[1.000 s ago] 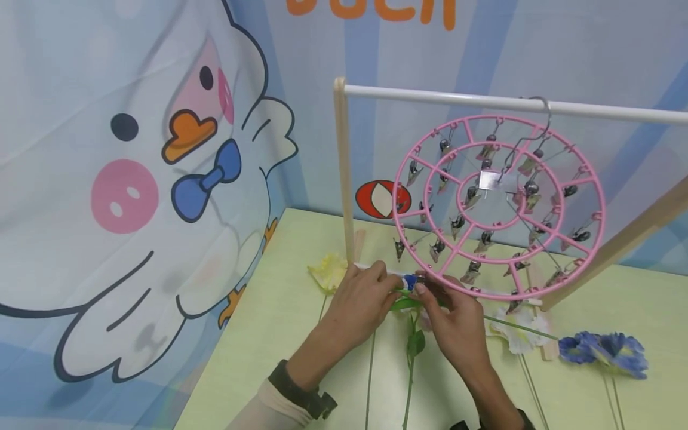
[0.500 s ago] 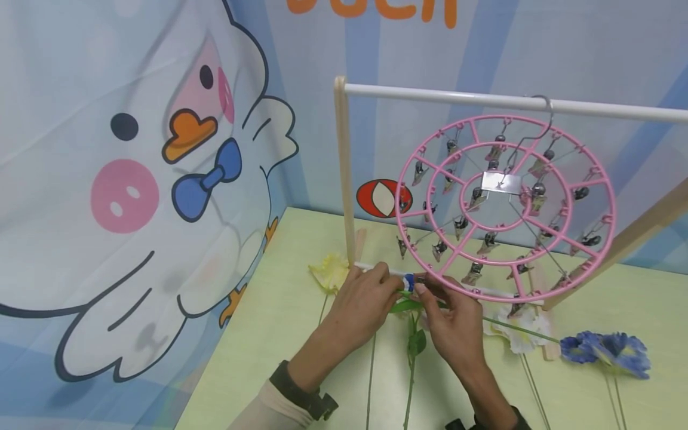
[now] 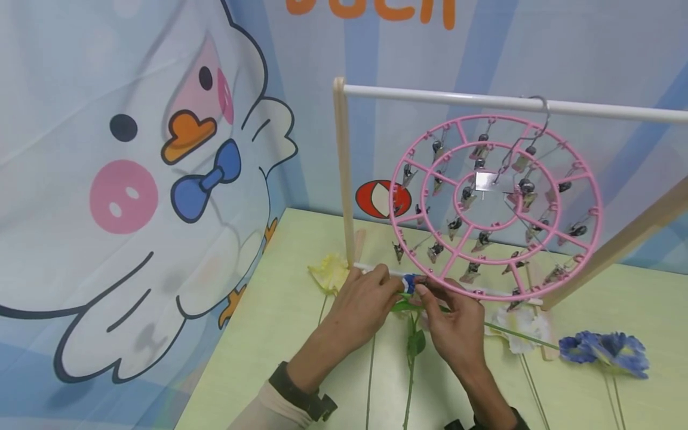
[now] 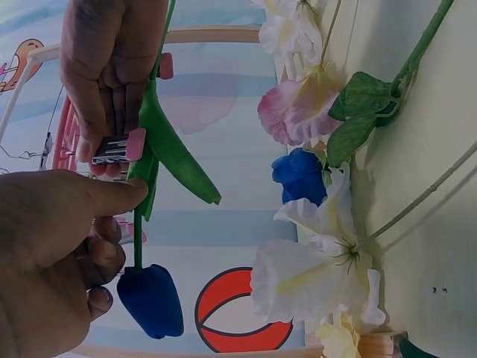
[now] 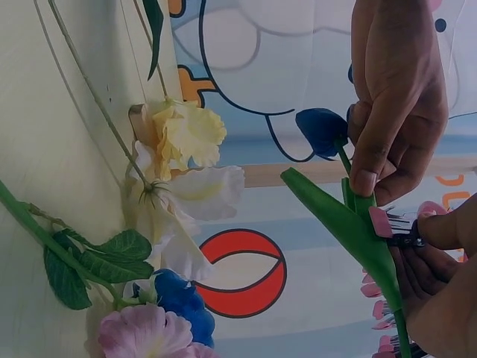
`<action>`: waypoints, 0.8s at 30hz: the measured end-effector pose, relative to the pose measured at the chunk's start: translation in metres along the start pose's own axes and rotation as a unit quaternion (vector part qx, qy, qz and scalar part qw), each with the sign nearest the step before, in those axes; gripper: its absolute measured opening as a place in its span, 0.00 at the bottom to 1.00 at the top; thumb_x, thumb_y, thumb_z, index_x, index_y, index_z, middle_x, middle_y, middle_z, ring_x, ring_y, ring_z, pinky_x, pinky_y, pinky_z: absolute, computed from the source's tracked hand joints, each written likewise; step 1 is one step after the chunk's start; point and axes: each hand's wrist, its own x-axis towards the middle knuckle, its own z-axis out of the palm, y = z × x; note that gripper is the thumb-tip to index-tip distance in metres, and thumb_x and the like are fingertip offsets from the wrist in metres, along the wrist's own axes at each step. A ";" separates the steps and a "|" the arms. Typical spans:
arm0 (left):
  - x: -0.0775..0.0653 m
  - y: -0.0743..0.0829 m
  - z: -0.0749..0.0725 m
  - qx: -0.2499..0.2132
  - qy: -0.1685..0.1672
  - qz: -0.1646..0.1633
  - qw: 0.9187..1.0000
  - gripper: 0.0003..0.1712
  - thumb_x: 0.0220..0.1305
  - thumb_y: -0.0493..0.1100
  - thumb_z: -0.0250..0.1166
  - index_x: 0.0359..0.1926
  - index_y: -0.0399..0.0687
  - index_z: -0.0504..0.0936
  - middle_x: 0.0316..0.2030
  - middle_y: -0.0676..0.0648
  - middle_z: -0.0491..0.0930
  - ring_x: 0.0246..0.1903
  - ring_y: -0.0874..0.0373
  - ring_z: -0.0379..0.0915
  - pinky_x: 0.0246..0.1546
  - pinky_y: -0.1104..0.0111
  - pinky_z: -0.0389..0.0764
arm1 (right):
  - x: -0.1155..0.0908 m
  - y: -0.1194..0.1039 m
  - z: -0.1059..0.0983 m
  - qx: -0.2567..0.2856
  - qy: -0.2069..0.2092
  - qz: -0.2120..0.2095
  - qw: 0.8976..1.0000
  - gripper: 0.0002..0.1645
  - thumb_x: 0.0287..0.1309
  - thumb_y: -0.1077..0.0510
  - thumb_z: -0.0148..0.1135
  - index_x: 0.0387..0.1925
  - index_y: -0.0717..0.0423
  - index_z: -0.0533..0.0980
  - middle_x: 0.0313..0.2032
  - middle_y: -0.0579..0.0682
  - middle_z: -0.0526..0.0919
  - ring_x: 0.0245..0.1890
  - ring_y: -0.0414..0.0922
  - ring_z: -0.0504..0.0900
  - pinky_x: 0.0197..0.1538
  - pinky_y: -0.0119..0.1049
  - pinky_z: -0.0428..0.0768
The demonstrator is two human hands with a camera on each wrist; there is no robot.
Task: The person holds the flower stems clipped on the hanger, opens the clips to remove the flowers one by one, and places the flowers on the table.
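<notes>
An artificial blue tulip (image 4: pixel 153 302) with long green leaves (image 5: pixel 339 220) is held sideways low in front of the round pink clip hanger (image 3: pixel 598 206). My left hand (image 3: pixel 362 301) pinches its stem and leaf base between thumb and fingers, just below the blue head. Close beside it, my right hand (image 3: pixel 457 322) grips a small metal clip (image 5: pixel 399 230) from the hanger between thumb and fingers. The clip's pink tip lies over the green leaf and stem in both wrist views. Several other clips dangle from the hanger's rings.
A white rail (image 3: pixel 441 95) on a wooden stand bears the hanger. On the table lie a yellow flower (image 3: pixel 329 275) at left, white flowers (image 3: pixel 520 328) at right, blue-purple flowers (image 3: pixel 618 352) farther right, and a pink flower (image 5: pixel 141 332) beneath the hands.
The pink hanger swung slightly right, then back left, its clips swaying. Both hands stay at nearly the same spot, still holding the tulip and clip.
</notes>
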 end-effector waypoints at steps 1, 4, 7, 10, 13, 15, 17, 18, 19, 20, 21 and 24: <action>0.000 0.000 0.000 -0.001 0.000 0.001 1.000 0.07 0.74 0.49 0.68 0.50 0.57 0.86 0.34 0.55 0.75 0.29 0.64 0.64 0.38 0.69 0.56 | 0.000 0.000 0.000 0.001 0.001 -0.001 1.000 0.13 0.68 0.67 0.69 0.52 0.60 0.87 0.46 0.56 0.91 0.48 0.37 0.90 0.52 0.26 0.85; -0.001 -0.001 0.000 -0.001 -0.002 0.001 1.000 0.07 0.75 0.49 0.68 0.50 0.57 0.86 0.35 0.55 0.75 0.30 0.63 0.65 0.38 0.69 0.56 | 0.001 0.000 0.001 0.006 0.005 -0.012 1.000 0.12 0.68 0.68 0.69 0.51 0.61 0.87 0.46 0.58 0.91 0.45 0.37 0.91 0.51 0.26 0.85; -0.003 -0.003 0.000 0.000 -0.011 0.000 1.000 0.08 0.74 0.49 0.69 0.51 0.57 0.87 0.35 0.56 0.75 0.30 0.64 0.65 0.38 0.69 0.56 | 0.002 -0.001 0.001 -0.001 0.011 -0.027 1.000 0.12 0.67 0.70 0.68 0.50 0.63 0.87 0.44 0.58 0.92 0.44 0.36 0.90 0.54 0.25 0.83; -0.005 -0.005 0.001 -0.001 -0.019 0.000 1.000 0.09 0.74 0.49 0.69 0.51 0.57 0.87 0.35 0.56 0.75 0.30 0.64 0.66 0.39 0.69 0.57 | 0.003 -0.001 0.000 -0.004 0.016 -0.032 0.999 0.11 0.66 0.71 0.68 0.48 0.65 0.87 0.42 0.58 0.92 0.44 0.34 0.90 0.57 0.24 0.82; -0.007 -0.009 0.001 -0.007 -0.018 -0.001 1.000 0.08 0.75 0.48 0.68 0.51 0.57 0.88 0.35 0.56 0.75 0.31 0.64 0.69 0.39 0.68 0.60 | 0.003 0.000 0.000 0.002 0.017 -0.026 1.000 0.10 0.67 0.70 0.68 0.48 0.66 0.87 0.42 0.59 0.92 0.44 0.33 0.90 0.55 0.25 0.83; -0.008 -0.011 0.001 -0.011 -0.018 -0.004 1.000 0.07 0.75 0.48 0.68 0.50 0.58 0.87 0.34 0.56 0.75 0.31 0.63 0.69 0.39 0.68 0.60 | 0.003 0.001 0.000 0.005 0.017 -0.024 1.000 0.10 0.67 0.70 0.68 0.48 0.66 0.87 0.43 0.59 0.91 0.46 0.34 0.90 0.57 0.26 0.82; -0.010 -0.014 0.000 -0.015 -0.019 -0.009 1.000 0.06 0.74 0.48 0.69 0.49 0.58 0.87 0.34 0.56 0.75 0.31 0.63 0.68 0.38 0.68 0.60 | 0.002 0.001 0.000 0.007 0.018 -0.021 1.000 0.10 0.68 0.69 0.68 0.49 0.65 0.87 0.44 0.59 0.91 0.47 0.35 0.90 0.59 0.26 0.82; -0.011 -0.016 0.000 -0.015 -0.020 -0.011 1.000 0.06 0.74 0.48 0.69 0.49 0.57 0.87 0.34 0.56 0.74 0.31 0.63 0.67 0.38 0.69 0.60 | 0.002 0.001 0.001 0.006 0.018 -0.020 1.000 0.10 0.68 0.69 0.68 0.49 0.65 0.87 0.44 0.59 0.91 0.47 0.35 0.89 0.60 0.26 0.81; -0.011 -0.017 -0.001 -0.016 -0.021 -0.013 1.000 0.06 0.74 0.48 0.69 0.48 0.57 0.87 0.34 0.56 0.74 0.31 0.63 0.67 0.37 0.69 0.59 | 0.002 0.001 0.001 0.008 0.018 -0.017 1.000 0.10 0.68 0.68 0.68 0.49 0.66 0.86 0.45 0.59 0.91 0.47 0.35 0.89 0.62 0.27 0.81; -0.012 -0.019 -0.001 -0.016 -0.021 -0.014 1.000 0.06 0.74 0.48 0.69 0.48 0.57 0.87 0.34 0.55 0.74 0.31 0.63 0.66 0.37 0.69 0.58 | 0.002 0.001 0.001 0.010 0.016 -0.015 1.000 0.10 0.69 0.68 0.68 0.50 0.66 0.86 0.45 0.59 0.91 0.48 0.35 0.89 0.62 0.28 0.81; -0.013 -0.020 -0.001 -0.017 -0.021 -0.013 1.000 0.06 0.74 0.48 0.69 0.48 0.57 0.87 0.34 0.55 0.74 0.31 0.62 0.66 0.37 0.69 0.58 | 0.002 0.001 0.002 0.013 0.013 -0.011 1.000 0.11 0.69 0.68 0.67 0.50 0.67 0.86 0.46 0.60 0.91 0.48 0.36 0.89 0.63 0.29 0.81; -0.016 -0.025 -0.001 -0.019 -0.025 -0.013 0.999 0.05 0.73 0.47 0.70 0.47 0.57 0.88 0.36 0.54 0.74 0.32 0.62 0.68 0.37 0.69 0.58 | 0.003 0.002 0.003 0.031 0.006 0.000 1.000 0.13 0.69 0.69 0.66 0.53 0.68 0.84 0.48 0.62 0.90 0.50 0.39 0.89 0.62 0.30 0.81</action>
